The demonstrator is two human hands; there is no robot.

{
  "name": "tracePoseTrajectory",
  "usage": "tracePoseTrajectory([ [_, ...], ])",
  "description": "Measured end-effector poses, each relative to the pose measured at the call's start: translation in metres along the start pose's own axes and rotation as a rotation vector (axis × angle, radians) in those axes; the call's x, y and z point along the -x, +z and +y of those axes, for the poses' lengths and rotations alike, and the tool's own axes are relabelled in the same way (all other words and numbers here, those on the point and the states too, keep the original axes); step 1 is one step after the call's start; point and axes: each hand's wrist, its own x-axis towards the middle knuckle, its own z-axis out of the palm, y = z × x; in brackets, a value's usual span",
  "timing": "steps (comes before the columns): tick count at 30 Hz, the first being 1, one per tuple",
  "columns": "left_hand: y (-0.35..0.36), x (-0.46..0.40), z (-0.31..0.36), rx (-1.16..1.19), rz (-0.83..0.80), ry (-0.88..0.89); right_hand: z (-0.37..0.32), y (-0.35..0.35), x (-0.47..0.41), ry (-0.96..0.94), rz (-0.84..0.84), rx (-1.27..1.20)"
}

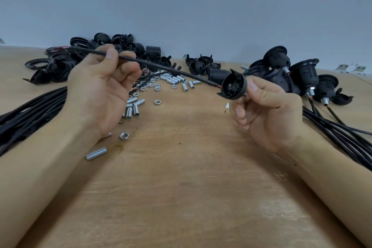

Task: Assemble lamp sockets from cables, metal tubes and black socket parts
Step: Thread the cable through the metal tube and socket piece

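My left hand (pixel 100 90) pinches a black cable (pixel 161 67) between thumb and fingers, above the wooden table (pixel 181 187). The cable slopes down to the right, and its stripped red end touches the open face of a black socket cap (pixel 233 86). That cap is held by the thumb and fingertips of my right hand (pixel 269 110), with its hollow side turned toward the cable. Both hands are raised off the table.
Loose metal tubes and nuts (pixel 153 86) lie scattered mid-table, one tube (pixel 96 153) nearer me. Black socket parts (pixel 84 58) pile at the back left and centre. Assembled sockets (pixel 302 78) sit at the right. Cable bundles run along the left (pixel 24 119) and right (pixel 338 133).
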Motion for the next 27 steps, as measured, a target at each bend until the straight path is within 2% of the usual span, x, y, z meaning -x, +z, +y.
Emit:
tracePoseTrajectory([
  [9, 0.0028, 0.0032, 0.0024, 0.042, -0.012, -0.010, 0.0033, 0.0023, 0.0005, 0.028, -0.053, 0.002],
  [14, 0.0063, 0.0079, -0.0036, -0.021, -0.037, -0.006, 0.0043, 0.0022, -0.0001, 0.039, -0.047, 0.001],
  [27, 0.0056, 0.0067, -0.0036, -0.025, 0.025, 0.037, 0.0046, 0.0012, -0.0013, 0.062, -0.057, -0.010],
])
